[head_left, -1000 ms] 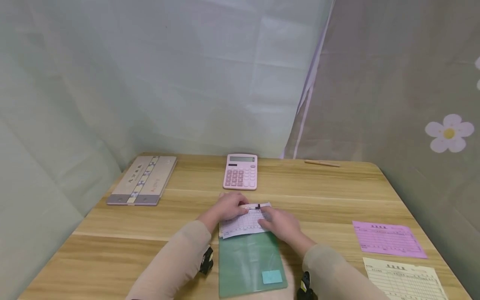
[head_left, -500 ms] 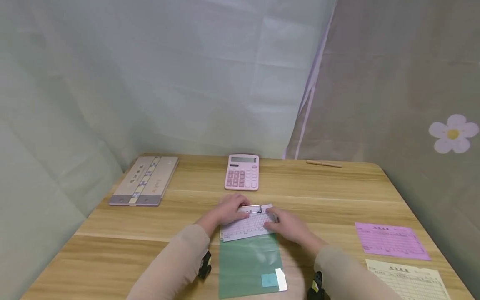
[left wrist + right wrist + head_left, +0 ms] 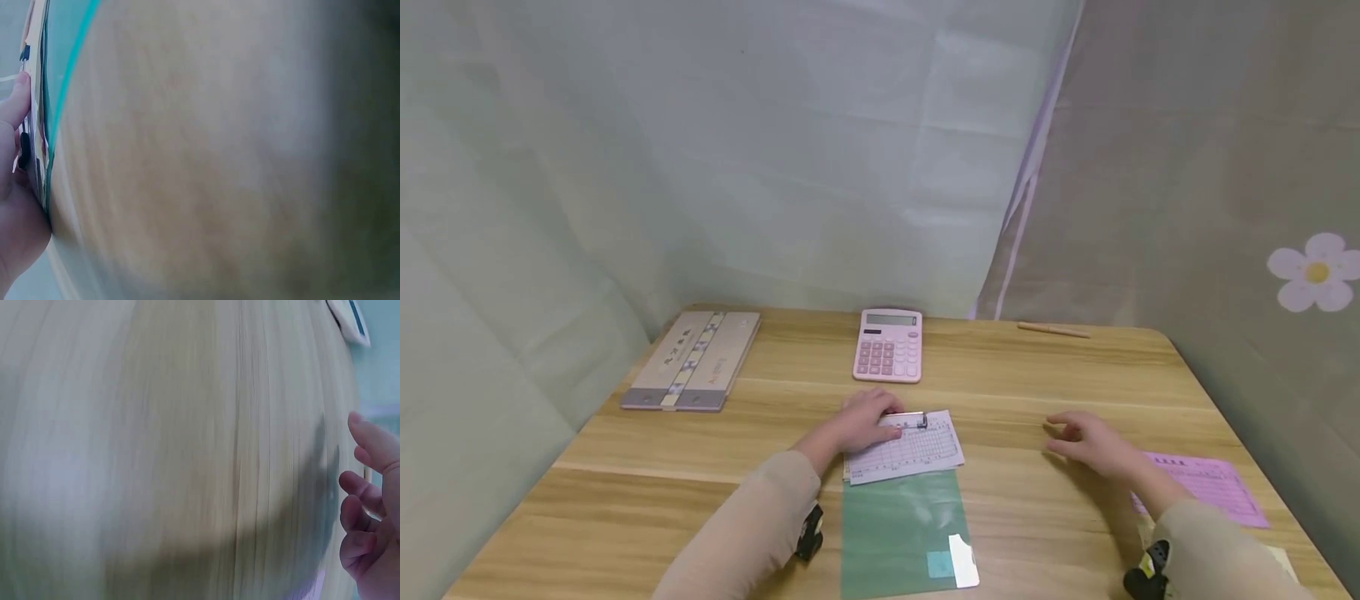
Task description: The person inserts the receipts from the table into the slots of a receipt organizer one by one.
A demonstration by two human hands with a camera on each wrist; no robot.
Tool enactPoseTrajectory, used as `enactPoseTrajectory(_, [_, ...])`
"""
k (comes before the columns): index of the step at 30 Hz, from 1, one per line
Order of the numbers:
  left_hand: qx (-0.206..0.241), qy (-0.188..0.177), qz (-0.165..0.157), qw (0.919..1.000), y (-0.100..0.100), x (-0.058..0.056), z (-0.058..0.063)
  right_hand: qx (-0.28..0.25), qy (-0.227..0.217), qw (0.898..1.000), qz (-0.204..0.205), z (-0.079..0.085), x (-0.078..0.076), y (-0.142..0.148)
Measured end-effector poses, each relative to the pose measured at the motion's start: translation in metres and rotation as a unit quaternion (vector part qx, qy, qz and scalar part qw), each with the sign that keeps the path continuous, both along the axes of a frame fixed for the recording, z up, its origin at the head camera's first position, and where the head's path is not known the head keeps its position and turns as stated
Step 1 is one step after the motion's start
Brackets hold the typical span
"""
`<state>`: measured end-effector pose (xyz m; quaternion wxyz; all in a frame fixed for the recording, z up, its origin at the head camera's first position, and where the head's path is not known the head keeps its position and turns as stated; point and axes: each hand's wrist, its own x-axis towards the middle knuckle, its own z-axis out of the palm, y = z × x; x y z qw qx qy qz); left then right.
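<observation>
On the table in front of me lies a green clipboard (image 3: 895, 525) with a small light-blue label at its lower right. White printed forms (image 3: 913, 454) sit under its metal clip (image 3: 914, 419). My left hand (image 3: 859, 419) holds the clipboard's top left, thumb lying by the clip; the other fingers are partly hidden. In the left wrist view, the thumb rests on the papers' side. Off to the right, my right hand (image 3: 1092, 443) hovers over the wood with loosely bent fingers and nothing in them. A pink form (image 3: 1213, 483) lies partly behind that wrist.
A pale yellow form (image 3: 1281, 557) is mostly covered by the right forearm. At the back stand a pink calculator (image 3: 887, 346) and, farther right, a thin brown stick-like pen (image 3: 1052, 330). A beige folder (image 3: 692, 358) with a patterned band lies back left. Curtains border the table (image 3: 1000, 375).
The right hand has let go of the papers near the clip and moved right toward the pink form. The clip now lies flatter over the forms. My left hand stays at the clip.
</observation>
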<state>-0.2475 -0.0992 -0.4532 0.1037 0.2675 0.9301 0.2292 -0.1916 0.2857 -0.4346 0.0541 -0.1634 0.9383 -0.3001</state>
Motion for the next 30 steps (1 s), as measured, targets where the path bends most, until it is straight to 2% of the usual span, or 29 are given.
enactPoseTrajectory(4, [-0.001,0.002,-0.002,1.0,0.001,0.001,-0.001,0.014,-0.004,1.0,-0.027,0.0,0.01,0.029])
enactPoseTrajectory(9, [-0.002,0.002,0.0,1.0,0.001,0.001,-0.002,0.028,-0.009,0.999,-0.037,0.001,0.018,0.056])
enactPoseTrajectory(17, [-0.006,0.007,-0.001,1.0,0.0,0.001,-0.003,0.091,-0.01,0.994,-0.064,0.001,0.029,0.095])
enactPoseTrajectory(26, [-0.002,0.008,-0.005,1.0,0.0,0.001,-0.002,0.111,0.023,0.99,-0.079,-0.007,0.038,0.124])
enactPoseTrajectory(30, [0.0,0.011,-0.006,0.9999,-0.001,0.001,-0.003,0.117,0.008,0.989,-0.088,-0.004,0.042,0.134])
